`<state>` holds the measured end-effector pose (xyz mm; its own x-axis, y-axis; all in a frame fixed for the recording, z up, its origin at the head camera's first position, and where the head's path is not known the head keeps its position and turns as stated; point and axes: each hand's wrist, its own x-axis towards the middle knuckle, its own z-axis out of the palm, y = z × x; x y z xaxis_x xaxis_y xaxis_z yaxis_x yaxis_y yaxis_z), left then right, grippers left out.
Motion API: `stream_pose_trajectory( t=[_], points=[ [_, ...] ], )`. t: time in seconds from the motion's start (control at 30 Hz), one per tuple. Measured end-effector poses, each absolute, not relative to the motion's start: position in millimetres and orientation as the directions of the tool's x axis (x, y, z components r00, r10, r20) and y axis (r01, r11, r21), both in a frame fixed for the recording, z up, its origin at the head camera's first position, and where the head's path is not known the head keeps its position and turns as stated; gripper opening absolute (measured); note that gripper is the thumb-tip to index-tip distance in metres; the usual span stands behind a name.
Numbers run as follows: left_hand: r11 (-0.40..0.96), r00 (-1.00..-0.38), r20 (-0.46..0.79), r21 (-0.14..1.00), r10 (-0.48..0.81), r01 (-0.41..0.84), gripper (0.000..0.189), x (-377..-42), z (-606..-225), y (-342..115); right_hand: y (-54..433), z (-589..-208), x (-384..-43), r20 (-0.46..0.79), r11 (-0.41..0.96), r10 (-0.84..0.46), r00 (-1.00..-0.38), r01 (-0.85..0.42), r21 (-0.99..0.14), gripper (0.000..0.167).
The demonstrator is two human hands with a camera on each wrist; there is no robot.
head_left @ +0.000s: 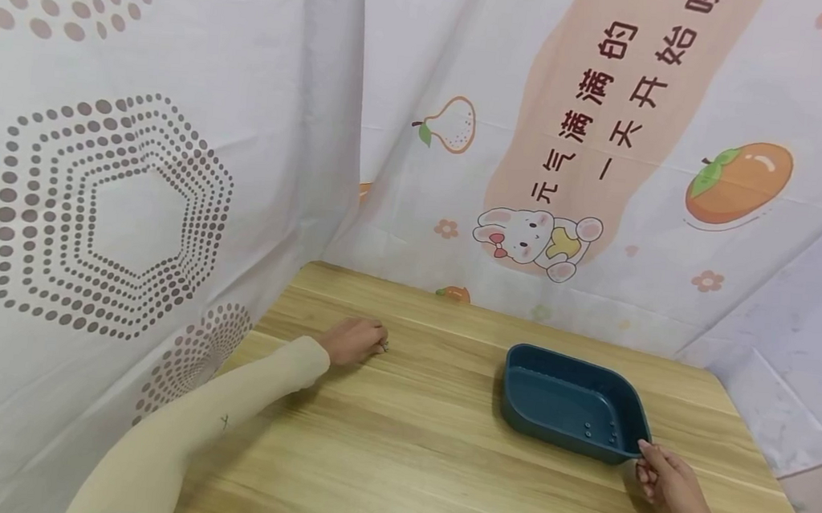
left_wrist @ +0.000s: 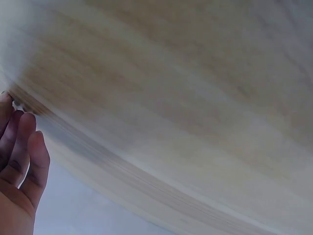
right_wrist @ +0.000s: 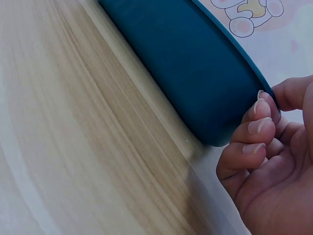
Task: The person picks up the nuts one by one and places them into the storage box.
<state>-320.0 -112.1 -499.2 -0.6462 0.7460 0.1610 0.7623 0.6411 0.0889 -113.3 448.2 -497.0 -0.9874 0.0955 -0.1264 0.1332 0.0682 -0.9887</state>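
A dark teal plastic tray (head_left: 548, 442) with rounded corners sits on the wooden table, right of the middle. Several small round metallic pieces (head_left: 588, 434) lie on its floor near the right end. My right hand (head_left: 672, 482) pinches the tray's near right corner, thumb on the rim and the other fingers curled against the outer wall (right_wrist: 195, 83). Far off to the left, my left hand (head_left: 355, 341) is low over the table, fingers bent. At its fingertips shows a small shiny piece (left_wrist: 18, 105), mostly hidden, its kind too small to make out.
The light wooden table (head_left: 396, 449) runs back to a printed white curtain (head_left: 398, 231) with a rabbit and fruit. Another white curtain with dot patterns (head_left: 262, 116) hangs close along the left edge. A pale cloth (head_left: 792, 383) hangs at the right.
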Motion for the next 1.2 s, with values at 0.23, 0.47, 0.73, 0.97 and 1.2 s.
stream_pose_trajectory(
  t=[0.23,0.47,0.73,0.97,1.2],
  points=[
    [0.638,-0.64,0.149,0.063,0.754,0.767,0.016,-321.4,-497.8,-108.5,447.5,-497.2,-112.4,-0.12,0.06,0.095,-0.988,0.126,-0.99,0.038],
    [0.63,-0.628,0.141,0.032,0.765,0.776,0.016,-323.8,-498.9,-104.6,447.5,-497.7,-112.1,-0.115,0.049,0.082,-0.99,0.119,-0.992,0.037],
    [0.656,-0.655,0.128,0.038,0.745,0.753,0.017,-325.1,-500.0,-102.9,448.6,-497.4,-113.4,-0.125,0.05,0.08,-0.989,0.129,-0.99,0.037],
    [0.655,-0.652,0.13,0.024,0.747,0.755,0.017,-320.6,-494.7,-103.1,448.7,-497.0,-113.9,-0.133,0.047,0.088,-0.987,0.138,-0.989,0.037],
    [0.668,-0.659,0.122,-0.049,0.742,0.743,0.016,-314.8,-490.4,-102.1,447.7,-496.9,-112.9,-0.131,0.069,0.107,-0.986,0.138,-0.988,0.037]
  ],
)
